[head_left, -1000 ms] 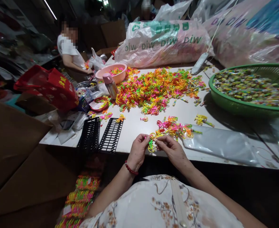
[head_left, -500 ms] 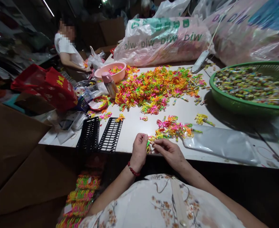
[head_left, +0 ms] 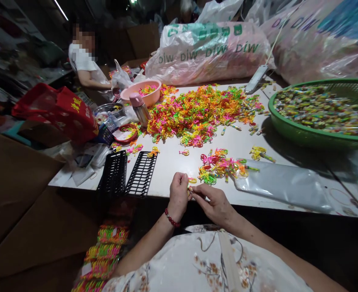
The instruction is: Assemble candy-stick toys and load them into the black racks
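Observation:
My left hand (head_left: 179,194) is closed above the table's front edge, thumb and fingers pinching a small yellow plastic toy (head_left: 192,180) whose ring-shaped end pokes out. From the right, my right hand (head_left: 212,202) pinches a tiny piece (head_left: 190,189) against it; the fingers hide most of this piece, perhaps a short printed tube. Just beyond the hands lies a small heap of bright plastic toys (head_left: 218,162) shaped like little bicycles, some with printed tubes in them. A flat clear plastic bag (head_left: 282,184) lies right of this heap.
A large pile of coloured toys (head_left: 194,111) covers the table's middle. Right stands a green basket (head_left: 322,136) of printed tubes. Left are black plastic racks (head_left: 141,174), a flask (head_left: 140,110), a pink bowl (head_left: 150,97) and a red bag (head_left: 72,113). A person (head_left: 89,75) sits beyond.
My right hand has moved slightly left and down, closer to my left hand. Green plastic that showed between the fingers is out of sight there; a yellow ring shows instead.

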### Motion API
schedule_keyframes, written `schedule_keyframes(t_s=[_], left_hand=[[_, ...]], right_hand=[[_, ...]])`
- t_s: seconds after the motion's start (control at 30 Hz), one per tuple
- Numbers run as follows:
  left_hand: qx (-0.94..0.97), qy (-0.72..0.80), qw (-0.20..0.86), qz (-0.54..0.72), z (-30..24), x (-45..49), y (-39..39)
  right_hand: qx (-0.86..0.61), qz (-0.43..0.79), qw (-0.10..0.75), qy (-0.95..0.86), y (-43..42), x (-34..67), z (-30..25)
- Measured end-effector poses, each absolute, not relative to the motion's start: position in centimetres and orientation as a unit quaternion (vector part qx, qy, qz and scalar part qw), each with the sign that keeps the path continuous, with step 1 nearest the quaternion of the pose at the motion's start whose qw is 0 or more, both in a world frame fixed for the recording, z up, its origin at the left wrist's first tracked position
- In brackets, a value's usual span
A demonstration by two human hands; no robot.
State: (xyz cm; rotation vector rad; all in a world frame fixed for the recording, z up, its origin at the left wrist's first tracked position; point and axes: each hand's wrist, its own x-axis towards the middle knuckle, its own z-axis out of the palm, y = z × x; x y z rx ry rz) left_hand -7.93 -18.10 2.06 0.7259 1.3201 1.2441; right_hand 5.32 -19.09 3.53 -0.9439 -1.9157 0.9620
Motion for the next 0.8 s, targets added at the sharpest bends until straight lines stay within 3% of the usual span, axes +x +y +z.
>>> schedule_keyframes(t_s=[0.13,0.33,0.43,0.53,0.67,0.8], left_hand=[[0.440,0.608,0.468,0.466,1.8,-8.6,-16.9],[0.595,0.738,0.068,0.311,2.7,-14.1,-10.7],[0.580,0.796,-0.051,0.165,2.6,-17.6,-7.5],[0.567,0.819,-0.049,0.074,1.7,-20.1,-5.0],[0.600,0.793,-0.035,0.098,0.8,-22.2,-3.4],[0.581,0.777,-0.012,0.242,1.4,-22.7,-3.2]], right_hand=[[-0.387,0.339,0.370,-0.774,-18.5,5.7,3.2],[-0.452,0.107,0.404,-0.788,-16.4,7.8,3.0],[-0.460,0.056,0.383,-0.799,-16.3,9.0,3.4],[-0.465,0.065,0.374,-0.800,-16.1,10.6,3.7],[-0.519,0.039,0.367,-0.771,-13.7,14.8,3.6],[-0.663,-0.009,0.228,-0.713,-10.1,21.1,2.8]])
